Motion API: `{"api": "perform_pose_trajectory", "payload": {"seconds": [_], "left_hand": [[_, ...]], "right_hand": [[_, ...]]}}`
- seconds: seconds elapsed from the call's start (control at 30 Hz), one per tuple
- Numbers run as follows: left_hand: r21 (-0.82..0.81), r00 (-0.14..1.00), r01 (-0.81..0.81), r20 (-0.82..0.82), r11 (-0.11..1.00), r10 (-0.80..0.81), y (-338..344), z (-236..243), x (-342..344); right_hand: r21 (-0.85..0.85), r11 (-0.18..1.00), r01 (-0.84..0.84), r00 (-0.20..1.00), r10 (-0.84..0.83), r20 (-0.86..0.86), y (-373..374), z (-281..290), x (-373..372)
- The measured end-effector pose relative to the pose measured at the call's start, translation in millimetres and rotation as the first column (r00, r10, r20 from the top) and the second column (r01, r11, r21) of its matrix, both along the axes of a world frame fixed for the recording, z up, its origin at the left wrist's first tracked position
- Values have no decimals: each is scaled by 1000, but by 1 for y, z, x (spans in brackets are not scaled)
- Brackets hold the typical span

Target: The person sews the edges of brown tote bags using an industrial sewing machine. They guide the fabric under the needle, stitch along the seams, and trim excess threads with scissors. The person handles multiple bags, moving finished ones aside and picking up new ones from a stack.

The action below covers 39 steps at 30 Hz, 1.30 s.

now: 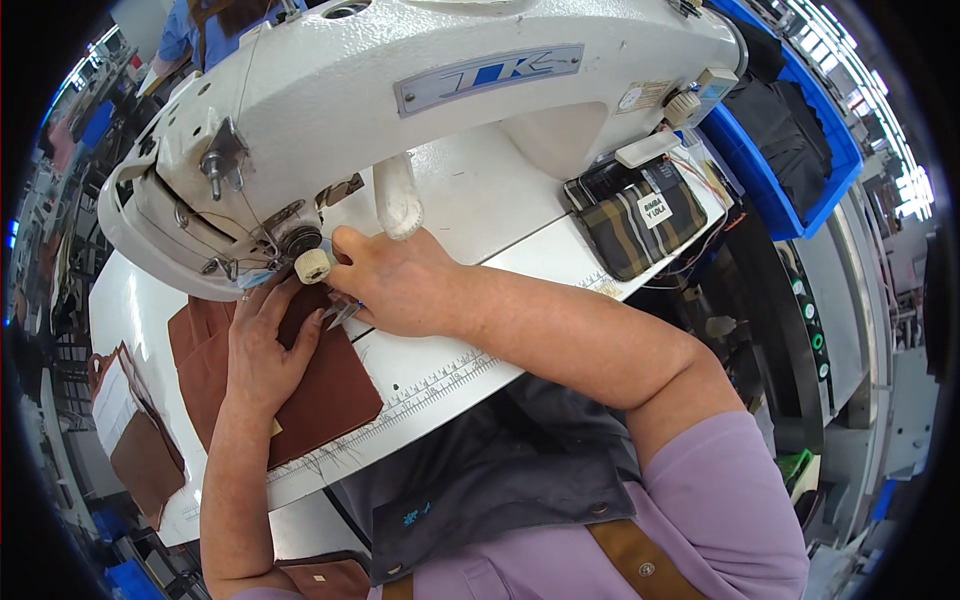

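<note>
A white industrial sewing machine (480, 50) arches over a brown fabric piece (345, 400), whose far part lies near the needle area. My left hand (270, 350) lies on the fabric, fingers extended toward the presser foot, which is mostly hidden. My right hand (390, 280) is curled just right of the needle area, beside a cream knob (312, 265), holding small metal thread snips (340, 314) pointing down-left over the fabric.
More brown pieces (150, 465) lie at the table's left. A plaid pouch (625, 235) sits right of the machine, and a blue bin (820, 200) of dark fabric stands beyond. A person in blue (180, 35) is behind the machine.
</note>
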<state>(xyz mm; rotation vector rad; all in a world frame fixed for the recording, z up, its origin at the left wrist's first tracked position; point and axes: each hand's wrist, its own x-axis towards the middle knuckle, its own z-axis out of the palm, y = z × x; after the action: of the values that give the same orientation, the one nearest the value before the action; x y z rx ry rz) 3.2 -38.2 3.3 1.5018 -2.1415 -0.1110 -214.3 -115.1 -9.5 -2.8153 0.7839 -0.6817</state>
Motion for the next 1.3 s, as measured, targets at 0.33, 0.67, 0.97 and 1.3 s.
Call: {"api": "perform_pose_trajectory", "payload": {"seconds": [0.33, 0.67, 0.97, 1.3], "left_hand": [[2, 1000, 6, 5, 1000, -6, -1, 0, 2], [21, 1000, -21, -2, 1000, 21, -3, 1, 1], [26, 999, -41, -14, 999, 41, -4, 2, 1], [52, 999, -45, -7, 998, 45, -7, -2, 6]], "right_hand": [[-18, 1000, 25, 999, -25, 20, 0, -4, 1], [173, 982, 70, 862, -147, 486, -14, 1, 0], [292, 955, -48, 803, -137, 580, -23, 7, -2], [538, 836, -109, 808, -240, 537, -31, 8, 6]]}}
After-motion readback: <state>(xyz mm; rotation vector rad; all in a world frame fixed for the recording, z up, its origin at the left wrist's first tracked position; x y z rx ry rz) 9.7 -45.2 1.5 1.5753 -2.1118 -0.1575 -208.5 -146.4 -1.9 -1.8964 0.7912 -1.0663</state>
